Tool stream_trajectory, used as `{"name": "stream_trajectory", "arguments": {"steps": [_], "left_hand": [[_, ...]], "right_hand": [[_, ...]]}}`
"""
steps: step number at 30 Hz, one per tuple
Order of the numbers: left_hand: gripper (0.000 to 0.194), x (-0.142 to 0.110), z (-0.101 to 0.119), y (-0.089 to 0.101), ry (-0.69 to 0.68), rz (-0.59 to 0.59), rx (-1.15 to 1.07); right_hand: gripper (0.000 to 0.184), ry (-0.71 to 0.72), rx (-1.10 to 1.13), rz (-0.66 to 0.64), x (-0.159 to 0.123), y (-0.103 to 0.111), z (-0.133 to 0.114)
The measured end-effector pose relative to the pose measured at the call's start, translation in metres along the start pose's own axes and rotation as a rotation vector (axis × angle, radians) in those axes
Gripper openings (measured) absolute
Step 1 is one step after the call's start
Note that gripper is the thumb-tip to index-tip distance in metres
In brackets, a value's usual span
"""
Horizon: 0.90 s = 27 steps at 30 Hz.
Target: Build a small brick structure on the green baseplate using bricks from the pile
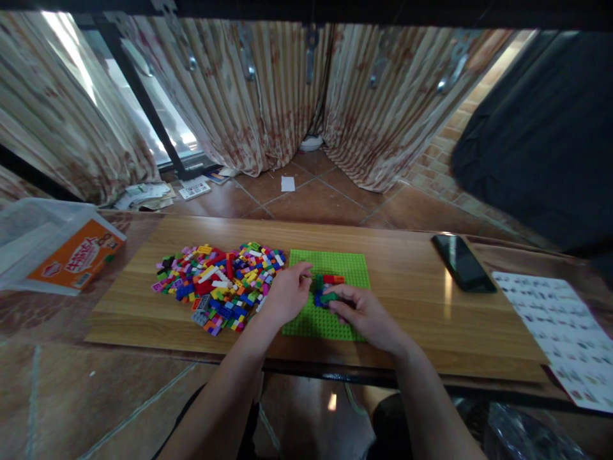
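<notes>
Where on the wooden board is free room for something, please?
Bare wood lies between the green baseplate and the phone; a smaller patch lies left of the brick pile. Crowded: the pile, and around the left hand and right hand.

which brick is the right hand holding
The green brick, pinched in the fingertips of the right hand; the red brick just beyond it is not in that hand's grip.
</notes>
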<state>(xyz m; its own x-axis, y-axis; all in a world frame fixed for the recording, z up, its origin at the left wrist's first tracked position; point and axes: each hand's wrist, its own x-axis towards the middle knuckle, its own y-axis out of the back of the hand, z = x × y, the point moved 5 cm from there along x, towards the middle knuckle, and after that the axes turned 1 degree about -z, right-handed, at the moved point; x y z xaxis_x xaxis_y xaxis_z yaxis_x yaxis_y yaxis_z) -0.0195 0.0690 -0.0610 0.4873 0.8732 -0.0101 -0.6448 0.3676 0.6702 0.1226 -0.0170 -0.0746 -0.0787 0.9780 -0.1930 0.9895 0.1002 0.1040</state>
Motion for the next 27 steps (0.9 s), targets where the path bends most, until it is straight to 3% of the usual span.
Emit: {"name": "stream_trajectory", "arguments": {"steps": [3,9,18,27], "left_hand": [[0.032,-0.002,0.0,0.005,0.003,-0.004,-0.01],[0.03,-0.003,-0.001,0.008,-0.003,-0.022,-0.014],[0.031,-0.006,0.002,0.006,-0.011,-0.113,-0.089],[0.022,-0.01,0.0,0.005,-0.048,-0.177,-0.221]], "right_hand": [[0.022,0.018,-0.091,-0.053,-0.001,-0.003,0.001],[0.016,0.168,-0.2,0.05,0.003,0.005,-0.002],[0.021,0.11,-0.127,0.098,0.006,0.004,0.01],[0.021,0.118,-0.311,0.048,0.005,-0.002,0.002]]}}
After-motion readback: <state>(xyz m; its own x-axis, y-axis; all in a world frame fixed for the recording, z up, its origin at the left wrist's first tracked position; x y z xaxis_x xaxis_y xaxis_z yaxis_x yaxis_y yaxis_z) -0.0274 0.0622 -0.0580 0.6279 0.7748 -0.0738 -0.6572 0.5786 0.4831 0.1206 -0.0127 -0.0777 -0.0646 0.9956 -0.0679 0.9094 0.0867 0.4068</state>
